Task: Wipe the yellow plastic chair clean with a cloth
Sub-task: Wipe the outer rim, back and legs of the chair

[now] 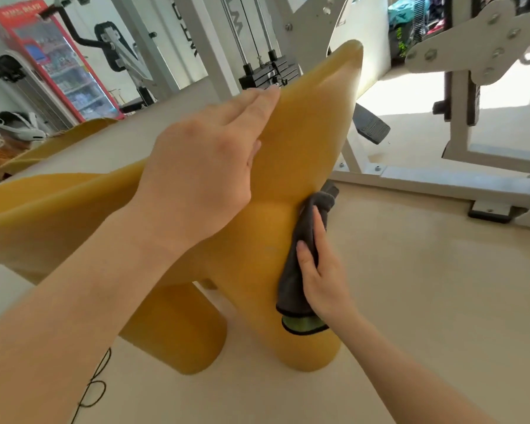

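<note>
Your left forearm runs up from the lower-left corner to the left hand (pixel 202 166), which lies flat on the upper edge of the yellow plastic chair (pixel 303 133), fingers straight and close together, a spread grip that holds nothing. That chair is smooth, matte and thick-walled, with rounded tubular legs standing on the pale floor (pixel 426 286) and a panel tapering to a blunt tip. Lower on its right side your right hand (pixel 322 276) presses a soft dark grey cloth (pixel 288 289) against the plastic, fingers extended along the folds and thumb laid on the fabric. A green face with black trim shows at the cloth's bottom edge. Behind stand a white steel gym machine (pixel 459 133) and a red drinks fridge (pixel 58 65).
</note>
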